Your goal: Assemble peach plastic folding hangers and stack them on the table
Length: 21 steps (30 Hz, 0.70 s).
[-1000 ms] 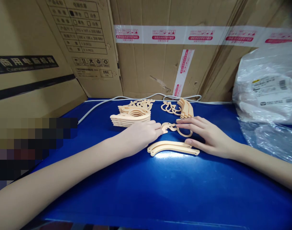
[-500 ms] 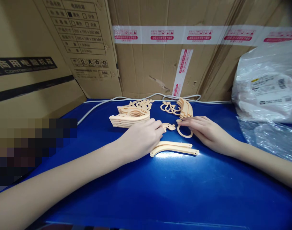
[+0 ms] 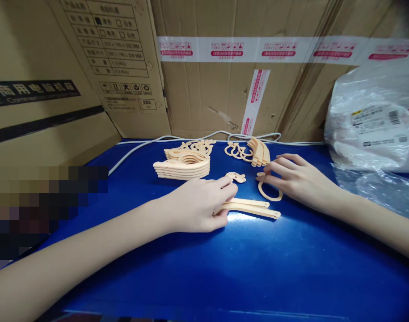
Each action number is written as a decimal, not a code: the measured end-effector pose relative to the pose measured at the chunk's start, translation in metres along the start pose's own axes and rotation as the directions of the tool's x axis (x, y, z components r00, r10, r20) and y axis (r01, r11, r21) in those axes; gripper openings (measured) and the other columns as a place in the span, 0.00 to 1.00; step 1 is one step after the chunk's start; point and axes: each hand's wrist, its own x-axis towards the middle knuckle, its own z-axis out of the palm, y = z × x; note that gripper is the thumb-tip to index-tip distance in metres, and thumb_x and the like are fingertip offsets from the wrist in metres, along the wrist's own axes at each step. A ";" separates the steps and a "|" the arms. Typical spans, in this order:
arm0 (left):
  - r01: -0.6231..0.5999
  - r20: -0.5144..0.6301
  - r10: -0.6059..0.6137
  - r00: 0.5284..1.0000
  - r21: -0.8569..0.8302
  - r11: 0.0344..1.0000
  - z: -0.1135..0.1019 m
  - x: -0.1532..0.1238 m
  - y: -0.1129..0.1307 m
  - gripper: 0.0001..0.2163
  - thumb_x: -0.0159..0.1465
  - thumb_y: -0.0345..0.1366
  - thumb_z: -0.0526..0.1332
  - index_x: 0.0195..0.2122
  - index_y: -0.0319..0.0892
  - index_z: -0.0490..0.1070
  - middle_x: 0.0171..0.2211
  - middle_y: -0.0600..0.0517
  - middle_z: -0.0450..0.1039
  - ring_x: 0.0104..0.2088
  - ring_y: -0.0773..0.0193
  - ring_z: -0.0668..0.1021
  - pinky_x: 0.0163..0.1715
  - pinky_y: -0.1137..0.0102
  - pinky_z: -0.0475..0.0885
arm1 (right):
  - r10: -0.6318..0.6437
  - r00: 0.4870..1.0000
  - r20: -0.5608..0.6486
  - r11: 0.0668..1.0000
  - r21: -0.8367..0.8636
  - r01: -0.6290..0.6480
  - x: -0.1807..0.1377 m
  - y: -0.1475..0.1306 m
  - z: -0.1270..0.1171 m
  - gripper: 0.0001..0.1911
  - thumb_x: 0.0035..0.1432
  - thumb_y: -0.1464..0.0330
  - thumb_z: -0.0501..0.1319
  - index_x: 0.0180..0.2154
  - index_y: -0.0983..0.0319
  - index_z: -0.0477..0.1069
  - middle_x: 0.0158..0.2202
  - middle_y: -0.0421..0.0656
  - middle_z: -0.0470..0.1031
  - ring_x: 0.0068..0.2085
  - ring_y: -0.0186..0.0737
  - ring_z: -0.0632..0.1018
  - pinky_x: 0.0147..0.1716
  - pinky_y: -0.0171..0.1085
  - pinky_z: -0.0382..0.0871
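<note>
On a blue table (image 3: 224,268), a stack of peach parts (image 3: 182,166) is seen left of centre. The left hand (image 3: 200,205) is closed on the near end of two curved arms (image 3: 254,208) lying flat. Just right, a ring (image 3: 270,192) is touched by the loosely spread right hand (image 3: 296,180).

Blue bench top (image 3: 197,268), glossy, is carrying: stack of peach hanger pieces (image 3: 182,167) sitting left of centre toward the rear edge; smaller leaning bunch (image 3: 259,152) lying to its right; 1 loose hook piece (image 3: 236,177), 1 ring (image 3: 270,193) and 2 curved arms (image 3: 254,208) lying mid-bench; white cable (image 3: 305,143) running along the rear edge; plastic bag (image 3: 372,134) resting at the right edge.
</note>
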 end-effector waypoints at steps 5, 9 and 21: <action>0.026 -0.082 -0.035 0.996 -0.114 0.993 0.010 0.003 0.001 0.03 0.65 0.33 0.53 0.36 0.41 0.63 0.40 0.51 0.68 0.34 0.65 0.72 0.30 0.71 0.65 | 0.026 1.000 0.004 1.000 0.003 -0.026 0.003 -0.001 0.003 0.15 0.64 0.74 0.49 0.42 0.59 0.73 0.39 0.48 0.75 0.44 0.49 0.74 0.51 0.50 0.61; 0.051 -0.127 -0.075 0.989 -0.185 0.981 0.018 0.006 0.004 0.04 0.66 0.35 0.53 0.37 0.41 0.64 0.38 0.51 0.68 0.35 0.64 0.72 0.32 0.70 0.66 | 0.184 0.981 -0.066 0.977 0.117 -0.176 0.004 -0.003 0.004 0.12 0.65 0.72 0.48 0.40 0.60 0.70 0.37 0.48 0.76 0.42 0.48 0.75 0.49 0.50 0.62; 0.009 -0.129 -0.031 0.991 -0.164 0.986 0.024 0.010 0.003 0.06 0.67 0.37 0.53 0.37 0.41 0.65 0.39 0.51 0.66 0.34 0.65 0.71 0.33 0.70 0.66 | 0.602 0.768 0.220 0.119 0.926 -0.358 0.037 -0.029 0.000 0.09 0.60 0.64 0.57 0.29 0.60 0.66 0.22 0.36 0.63 0.27 0.34 0.66 0.31 0.36 0.61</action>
